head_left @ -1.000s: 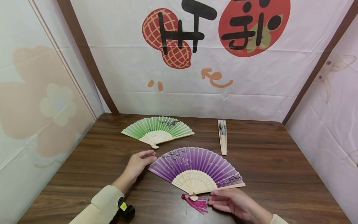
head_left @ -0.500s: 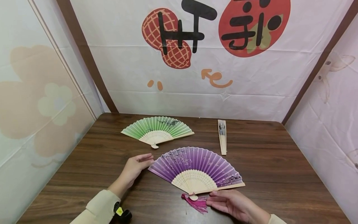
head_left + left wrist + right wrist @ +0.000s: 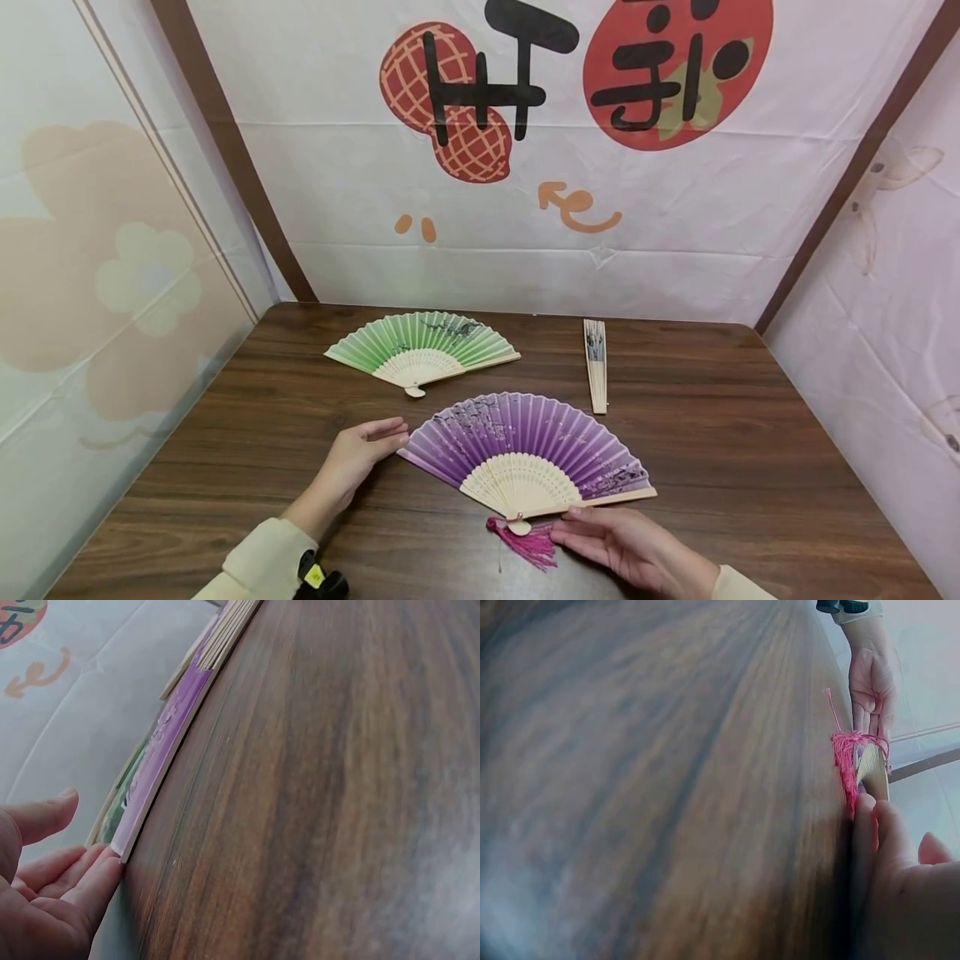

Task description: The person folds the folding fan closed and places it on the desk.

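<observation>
A purple folding fan [image 3: 528, 425] lies spread on the table, its pale ribs towards the person. My left hand [image 3: 352, 462] is beside its left tip, fingers extended; in the left wrist view those fingertips [image 3: 109, 862] are right at the end of the fan's outer rib, with the thumb raised apart. Along the lower right rib lies my right hand [image 3: 630, 550], its fingers fairly straight and their tips at the rib and the magenta tassel [image 3: 531, 546]. The right wrist view shows the tassel [image 3: 846, 761] hanging by the fan's handle end. Neither hand is curled round the fan.
Behind, on the left, a green folding fan [image 3: 423, 354] lies spread. A folded fan [image 3: 596, 367] with pale ribs lies at the back right. Printed cloth walls [image 3: 337, 183] enclose the back and sides of the brown wooden table [image 3: 712, 417].
My left hand has drawn back slightly towards the lower left, to the purple fan's left tip. My right hand has slid a little to the left. The fans stay in place.
</observation>
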Demonstrator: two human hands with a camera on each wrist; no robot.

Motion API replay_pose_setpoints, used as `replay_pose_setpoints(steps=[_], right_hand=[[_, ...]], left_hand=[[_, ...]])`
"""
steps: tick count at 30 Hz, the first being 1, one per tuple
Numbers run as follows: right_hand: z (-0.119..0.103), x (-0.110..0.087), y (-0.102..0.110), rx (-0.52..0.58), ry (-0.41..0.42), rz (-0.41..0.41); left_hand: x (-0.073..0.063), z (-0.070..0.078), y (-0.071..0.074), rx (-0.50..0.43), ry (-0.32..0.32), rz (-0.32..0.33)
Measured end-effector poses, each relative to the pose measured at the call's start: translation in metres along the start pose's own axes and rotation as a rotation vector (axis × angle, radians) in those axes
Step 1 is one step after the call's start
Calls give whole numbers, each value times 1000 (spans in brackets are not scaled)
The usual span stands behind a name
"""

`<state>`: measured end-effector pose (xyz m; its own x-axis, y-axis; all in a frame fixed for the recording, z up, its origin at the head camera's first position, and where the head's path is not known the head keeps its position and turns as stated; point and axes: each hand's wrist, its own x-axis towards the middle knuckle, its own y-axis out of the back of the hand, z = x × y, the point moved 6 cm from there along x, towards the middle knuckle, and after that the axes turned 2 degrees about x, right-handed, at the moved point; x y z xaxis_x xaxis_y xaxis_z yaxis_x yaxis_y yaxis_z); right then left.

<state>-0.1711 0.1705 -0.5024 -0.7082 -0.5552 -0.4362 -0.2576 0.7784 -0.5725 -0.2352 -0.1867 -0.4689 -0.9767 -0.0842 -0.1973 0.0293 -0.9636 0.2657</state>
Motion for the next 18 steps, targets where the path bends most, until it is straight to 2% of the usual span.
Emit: replay_pose_setpoints(steps=[6,18], right_hand=[[1,5,-2,71,17,3],[3,5,-9,128,60,118]], left_hand=[[-3,0,-1,-70,6,-13],[-3,-3,-1,-71,22,6]])
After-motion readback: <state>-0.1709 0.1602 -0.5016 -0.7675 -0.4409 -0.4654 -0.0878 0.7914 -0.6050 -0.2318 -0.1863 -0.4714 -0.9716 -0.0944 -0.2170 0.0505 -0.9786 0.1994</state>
